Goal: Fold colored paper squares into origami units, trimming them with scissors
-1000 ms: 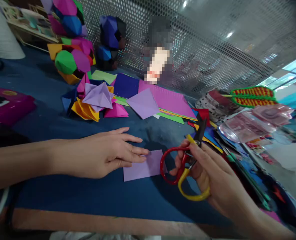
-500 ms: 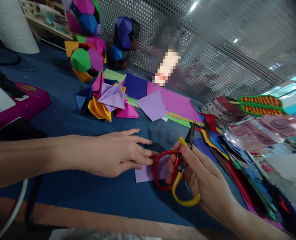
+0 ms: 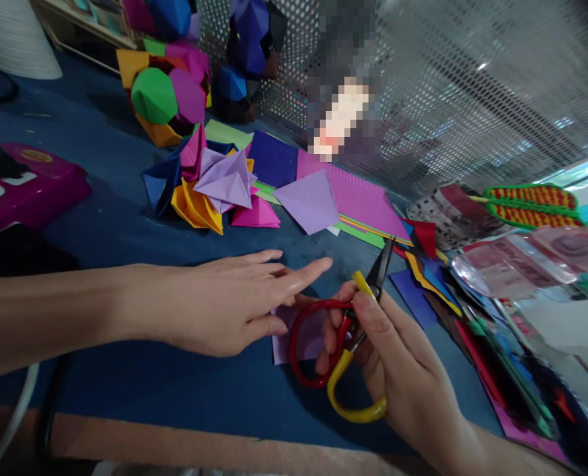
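My right hand (image 3: pixel 397 344) is closed around a pair of scissors (image 3: pixel 356 340) with one red and one yellow handle, its dark blades together and pointing away from me. Beneath the scissors and my left fingers lies a light purple sheet of paper (image 3: pixel 288 347), partly hidden. My left hand (image 3: pixel 247 304) stretches over the paper's far left part, palm down, fingers spread, with the index finger lifted; whether the other fingertips touch the paper I cannot tell. Farther back, another light purple square (image 3: pixel 309 201) rests against a pink notepad (image 3: pixel 360 198).
Folded paper pieces (image 3: pixel 214 185) in several colours cluster behind my left hand. Multicoloured paper balls (image 3: pixel 167 96) stand near a perforated metal screen (image 3: pixel 447 86). A magenta device (image 3: pixel 50 178) sits at left. Coloured paper strips and pens (image 3: pixel 509 370) lie at right.
My left index finger has lifted and extended forward. The scissors in my right hand have shifted slightly toward me and to the left. The view has tilted a little.
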### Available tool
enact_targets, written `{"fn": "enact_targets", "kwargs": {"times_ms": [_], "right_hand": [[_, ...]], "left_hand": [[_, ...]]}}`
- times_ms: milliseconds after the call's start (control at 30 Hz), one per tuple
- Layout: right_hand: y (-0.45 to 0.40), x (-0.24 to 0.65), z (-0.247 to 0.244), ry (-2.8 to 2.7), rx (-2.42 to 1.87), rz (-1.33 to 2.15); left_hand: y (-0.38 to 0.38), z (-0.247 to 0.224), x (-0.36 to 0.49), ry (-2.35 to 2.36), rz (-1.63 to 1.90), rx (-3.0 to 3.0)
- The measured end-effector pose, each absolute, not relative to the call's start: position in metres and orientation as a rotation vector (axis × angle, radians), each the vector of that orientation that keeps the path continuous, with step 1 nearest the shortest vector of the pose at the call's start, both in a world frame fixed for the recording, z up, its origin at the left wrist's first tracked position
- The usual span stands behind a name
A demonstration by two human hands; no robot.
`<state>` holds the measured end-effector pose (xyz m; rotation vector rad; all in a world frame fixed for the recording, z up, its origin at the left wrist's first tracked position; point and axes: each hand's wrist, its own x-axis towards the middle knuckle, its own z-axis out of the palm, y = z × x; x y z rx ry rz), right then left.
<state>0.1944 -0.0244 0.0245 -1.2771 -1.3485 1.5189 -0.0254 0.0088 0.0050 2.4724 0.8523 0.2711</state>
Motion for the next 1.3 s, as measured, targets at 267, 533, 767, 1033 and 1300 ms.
{"fn": "enact_targets", "kwargs": {"times_ms": [267,533,767,1033,1300], "right_hand": [[-0.025,0.179,0.022,-1.484,-1.239,1.533],[-0.026,0.172,0.029,-1.415,-1.052,1.736],[-0.019,0.179,0.033,-1.505,-1.028,1.698],[-0.011,0.217,0.031,-1.658,-1.157,1.51],[-0.004,0.251,0.041,-1.737,-1.338,1.276]], "left_hand": [[0.009,0.001,-0.026,0.809,0.233,2.645],[0.01,-0.002,-0.026,0.847,0.212,2.661],[0.008,0.003,-0.026,0.83,0.225,2.681],[0.004,-0.007,-0.027,0.929,0.406,2.7],[0.0,-0.026,-0.034,0.985,0.55,2.641]]}}
